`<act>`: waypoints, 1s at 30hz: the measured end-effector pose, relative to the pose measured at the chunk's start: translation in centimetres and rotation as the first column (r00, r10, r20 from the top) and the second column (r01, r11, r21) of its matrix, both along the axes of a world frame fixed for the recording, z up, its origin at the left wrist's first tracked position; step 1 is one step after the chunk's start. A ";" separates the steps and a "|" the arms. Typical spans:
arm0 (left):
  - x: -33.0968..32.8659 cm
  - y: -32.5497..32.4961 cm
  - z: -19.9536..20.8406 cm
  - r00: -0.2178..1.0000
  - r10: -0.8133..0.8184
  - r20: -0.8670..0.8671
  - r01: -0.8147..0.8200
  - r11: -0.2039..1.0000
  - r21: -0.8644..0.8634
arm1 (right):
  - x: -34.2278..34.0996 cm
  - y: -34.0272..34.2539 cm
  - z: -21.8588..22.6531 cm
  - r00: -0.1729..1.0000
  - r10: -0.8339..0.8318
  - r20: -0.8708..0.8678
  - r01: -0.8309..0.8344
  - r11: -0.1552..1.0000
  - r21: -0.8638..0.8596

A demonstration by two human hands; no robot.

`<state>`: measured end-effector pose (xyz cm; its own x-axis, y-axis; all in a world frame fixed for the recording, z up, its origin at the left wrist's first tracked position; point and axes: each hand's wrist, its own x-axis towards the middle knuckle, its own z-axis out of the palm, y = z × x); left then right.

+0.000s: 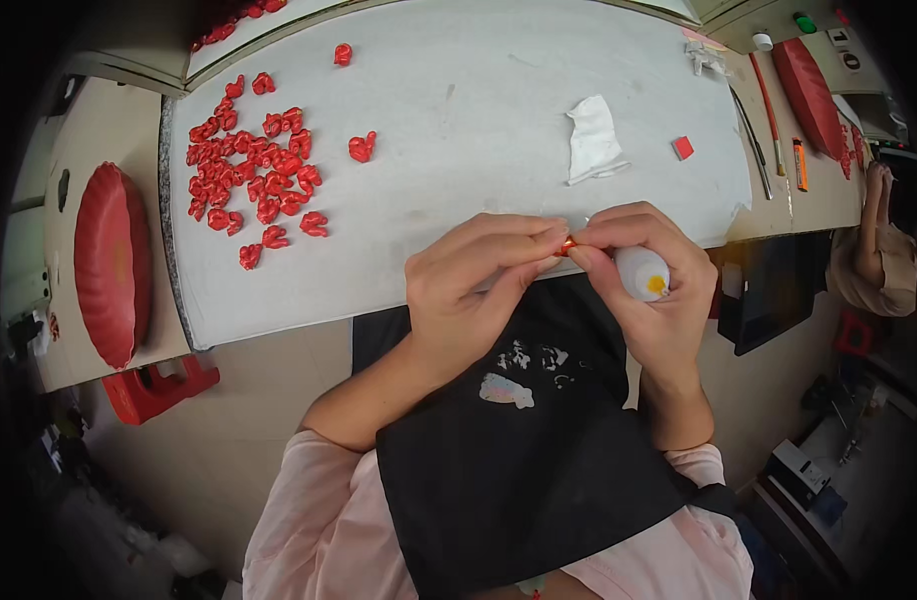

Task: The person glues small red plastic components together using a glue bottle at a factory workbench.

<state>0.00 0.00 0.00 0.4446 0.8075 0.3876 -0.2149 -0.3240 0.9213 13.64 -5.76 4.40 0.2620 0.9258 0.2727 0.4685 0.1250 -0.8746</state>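
The black apron (519,460) has white print on its front. The print is broken into little bits, and the words are too patchy to read. Just below those bits is a pale, shiny patch (506,391) with a touch of pink, and I cannot tell if it is a picture or a label. Far off at the top right, a small sign (847,50) has two big, bold marks, one above the other. They look like numbers, but they are bent by the edge of the view. The little orange packet (801,165) on the right has some dark marks, too small and blurry to read.
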 end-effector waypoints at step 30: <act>0.1 0.4 -0.5 0.998 0.025 0.051 -0.018 0.991 -0.134 | -0.7 0.3 -0.4 0.998 -0.056 0.028 0.055 0.998 0.024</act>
<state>0.06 0.40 -0.54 0.4088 0.8628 0.2975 -0.2580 -0.2035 0.9445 12.94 -5.51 4.02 0.3048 0.9032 0.3021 0.4998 0.1183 -0.8580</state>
